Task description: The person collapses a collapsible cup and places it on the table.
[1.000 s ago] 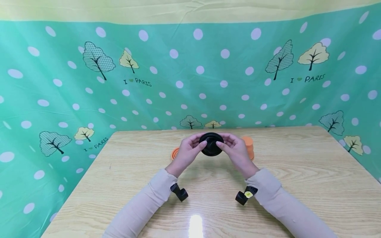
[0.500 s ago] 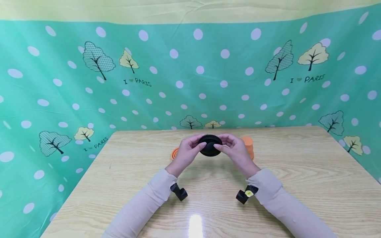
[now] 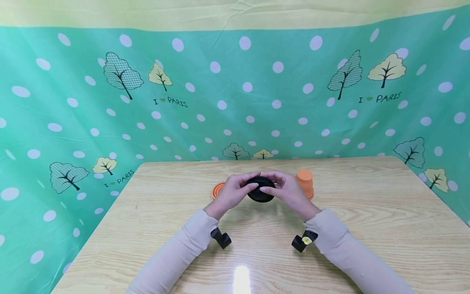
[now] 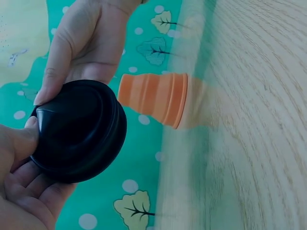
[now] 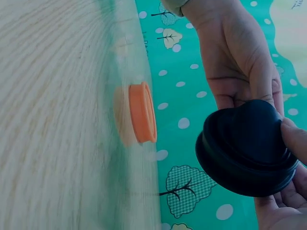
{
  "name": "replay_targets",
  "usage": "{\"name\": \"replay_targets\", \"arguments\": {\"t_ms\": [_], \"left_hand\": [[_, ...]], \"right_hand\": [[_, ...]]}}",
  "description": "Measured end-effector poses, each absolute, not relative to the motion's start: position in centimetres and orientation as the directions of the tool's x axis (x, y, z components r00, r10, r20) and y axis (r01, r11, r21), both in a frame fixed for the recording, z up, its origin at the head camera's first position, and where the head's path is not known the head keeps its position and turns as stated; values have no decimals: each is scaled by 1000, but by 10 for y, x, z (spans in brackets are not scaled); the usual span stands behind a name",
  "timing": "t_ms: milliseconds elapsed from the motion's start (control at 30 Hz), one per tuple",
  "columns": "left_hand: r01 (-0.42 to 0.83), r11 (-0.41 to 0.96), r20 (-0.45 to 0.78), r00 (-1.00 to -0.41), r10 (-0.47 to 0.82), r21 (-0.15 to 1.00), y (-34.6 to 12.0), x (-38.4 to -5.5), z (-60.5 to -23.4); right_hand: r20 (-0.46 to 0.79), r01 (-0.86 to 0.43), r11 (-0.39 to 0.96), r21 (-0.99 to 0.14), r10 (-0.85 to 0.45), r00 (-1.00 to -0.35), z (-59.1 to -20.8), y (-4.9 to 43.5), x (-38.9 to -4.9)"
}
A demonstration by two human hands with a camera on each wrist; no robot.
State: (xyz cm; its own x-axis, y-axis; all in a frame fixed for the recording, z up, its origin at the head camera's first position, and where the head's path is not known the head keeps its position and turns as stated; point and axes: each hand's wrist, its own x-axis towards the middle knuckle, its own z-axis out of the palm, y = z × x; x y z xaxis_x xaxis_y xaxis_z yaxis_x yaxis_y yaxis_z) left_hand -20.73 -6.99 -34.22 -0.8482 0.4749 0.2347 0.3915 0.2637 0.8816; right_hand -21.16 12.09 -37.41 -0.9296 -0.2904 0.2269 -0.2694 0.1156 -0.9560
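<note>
A round black collapsible cup (image 3: 262,195), folded down into a shallow disc, is held above the table between both hands. My left hand (image 3: 233,191) grips its left side, thumb pressing on the near face and fingers behind the rim. On the opposite side my right hand (image 3: 289,190) grips it the same way, the two thumb tips close together. In the left wrist view the cup (image 4: 81,132) has a raised crease under the thumbs. The right wrist view shows a bulge in the middle of the cup (image 5: 254,139), inside its stepped rings.
A flattened orange collapsible cup (image 3: 217,189) lies beyond my left hand, partly hidden by it. Behind my right hand an extended orange cup (image 3: 305,180) stands on its wide rim. The wooden table (image 3: 154,228) ends at a green dotted curtain (image 3: 205,90).
Both hands have come slightly down and nearer with the black cup, which tips differently now. The thumbs have shifted inward on its face. Both orange cups stay put.
</note>
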Motion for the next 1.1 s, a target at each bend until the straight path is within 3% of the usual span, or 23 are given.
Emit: {"name": "replay_targets", "arguments": {"t_ms": [400, 567, 767, 1100], "left_hand": [[351, 191, 247, -873, 420, 917, -70, -228, -370], [302, 86, 255, -902, 349, 949, -72, -228, -365], [225, 39, 195, -908, 372, 974, -70, -228, -365], [319, 50, 290, -908, 301, 946, -65, -228, -366]], "right_hand": [[212, -268, 203, -942, -259, -942, -373, 123, -213], [211, -233, 110, -966, -180, -961, -372, 123, -213], [214, -209, -53, -976, -106, -971, -372, 123, -215], [228, -228, -21, -974, -102, -968, -370, 123, -213]]}}
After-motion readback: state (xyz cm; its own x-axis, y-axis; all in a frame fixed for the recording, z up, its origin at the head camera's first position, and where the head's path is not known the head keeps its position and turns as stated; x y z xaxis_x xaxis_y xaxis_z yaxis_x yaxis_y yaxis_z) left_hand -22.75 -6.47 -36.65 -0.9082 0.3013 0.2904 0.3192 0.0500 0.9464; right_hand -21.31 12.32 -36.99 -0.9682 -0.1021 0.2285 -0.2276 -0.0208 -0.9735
